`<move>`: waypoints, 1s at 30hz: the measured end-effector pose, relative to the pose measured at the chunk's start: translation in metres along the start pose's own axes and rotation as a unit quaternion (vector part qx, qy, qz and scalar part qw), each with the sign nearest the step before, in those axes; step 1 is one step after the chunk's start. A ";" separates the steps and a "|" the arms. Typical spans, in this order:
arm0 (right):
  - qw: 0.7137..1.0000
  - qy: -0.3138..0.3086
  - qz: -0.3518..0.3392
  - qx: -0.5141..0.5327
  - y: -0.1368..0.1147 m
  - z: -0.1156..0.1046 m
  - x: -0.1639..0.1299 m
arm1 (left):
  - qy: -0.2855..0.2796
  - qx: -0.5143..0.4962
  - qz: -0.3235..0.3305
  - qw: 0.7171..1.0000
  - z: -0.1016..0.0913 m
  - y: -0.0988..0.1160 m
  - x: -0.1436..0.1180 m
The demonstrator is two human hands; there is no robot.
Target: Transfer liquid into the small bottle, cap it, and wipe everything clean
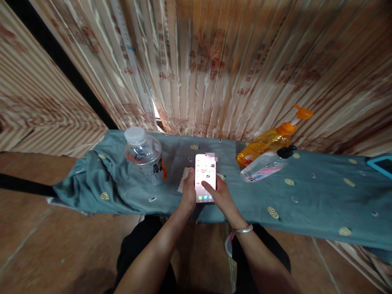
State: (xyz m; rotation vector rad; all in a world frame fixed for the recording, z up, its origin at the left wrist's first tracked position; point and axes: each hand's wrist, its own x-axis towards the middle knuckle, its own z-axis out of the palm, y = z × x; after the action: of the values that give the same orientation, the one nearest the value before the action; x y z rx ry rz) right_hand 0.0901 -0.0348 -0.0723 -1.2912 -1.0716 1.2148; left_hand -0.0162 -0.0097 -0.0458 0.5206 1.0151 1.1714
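Phone [205, 177] lying lit on the blue-green cloth [306, 196], gripped along its left edge by the left hand [188, 192], right hand [222, 194] unclenched with forefinger on the screen; probably light, stiff, slick, breakable glass, best held by the side edges.

Blue-green patterned cloth [306, 192] spread over a long surface, small gold motifs scattered across it. On it, at left, 1 clear plastic water bottle [143, 155] with a white cap, upright. At right, 1 orange pump bottle [269, 141] lying tilted, and just in front, touching it, 1 clear bottle with a black cap [265, 165], also lying down. Behind, striped curtains [214, 61] with reddish prints. Far right edge, a light-blue tray [381, 163], partly cut off. Below, brown floor tiles [45, 249].
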 end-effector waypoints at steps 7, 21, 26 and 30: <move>0.999 -0.006 0.001 0.045 0.001 0.004 -0.002 | 0.011 -0.025 -0.006 1.000 -0.003 0.000 0.002; 0.999 -0.018 0.016 0.044 -0.001 0.004 -0.003 | 0.023 -0.041 -0.028 0.999 -0.009 0.003 0.003; 0.999 -0.016 0.012 0.036 -0.001 0.004 -0.004 | 0.021 -0.041 -0.035 0.998 -0.009 0.004 0.004; 0.999 -0.019 0.009 0.046 -0.002 0.004 -0.004 | 0.009 -0.042 -0.037 0.998 -0.008 0.006 0.003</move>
State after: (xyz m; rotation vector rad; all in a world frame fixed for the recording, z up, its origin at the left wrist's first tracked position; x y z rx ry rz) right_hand 0.0857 -0.0382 -0.0696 -1.2151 -1.0205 1.2920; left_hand -0.0263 -0.0059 -0.0462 0.4026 0.9879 1.1500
